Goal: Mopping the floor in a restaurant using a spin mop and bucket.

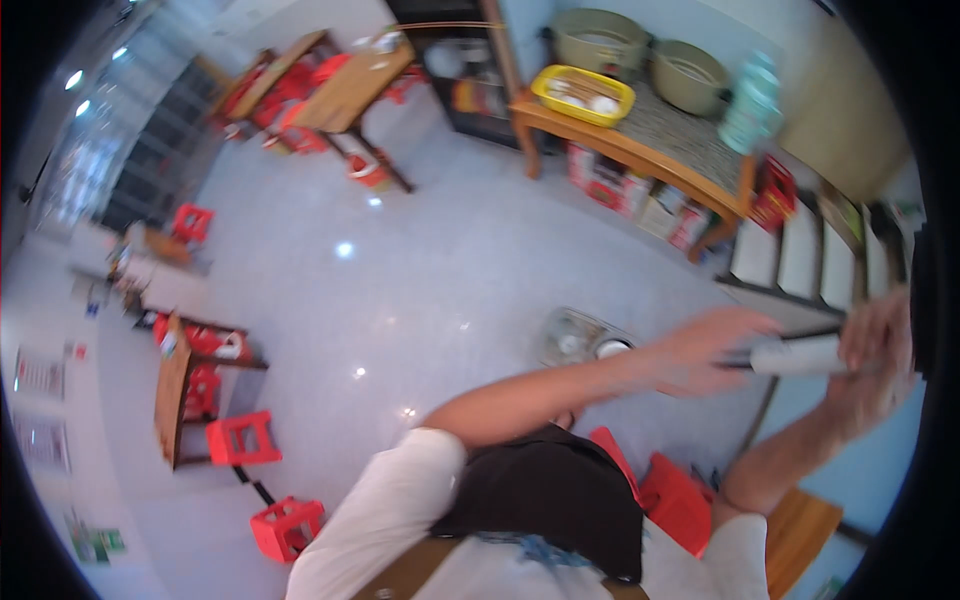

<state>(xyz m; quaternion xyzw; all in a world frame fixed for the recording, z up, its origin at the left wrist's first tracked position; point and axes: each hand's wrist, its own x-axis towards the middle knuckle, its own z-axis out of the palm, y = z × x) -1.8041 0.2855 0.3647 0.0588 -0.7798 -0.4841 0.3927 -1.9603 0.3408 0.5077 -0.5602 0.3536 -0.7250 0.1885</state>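
Note:
My right hand (874, 345) is at the far right, its fingers around one end of a white cylindrical object (799, 356). A dark, narrow part sticks out of the object's other end. My left hand (712, 352) is beside that dark part, palm towards it; blur hides whether it touches. Below and left of my left forearm's far side, a metal tray (577, 322) shows low over the floor, holding a round white-and-dark item (615, 348) and other things too blurred to name. My arms are both stretched to the right.
A wooden side table (645, 169) with a granite-like top bears a yellow basket (536, 88), two large olive pots (600, 41) and a teal bottle (750, 105). Stairs (799, 247) rise at right. Red plastic stools (244, 437) and wooden tables (174, 390) stand at left. Red chairs (675, 499) are near me.

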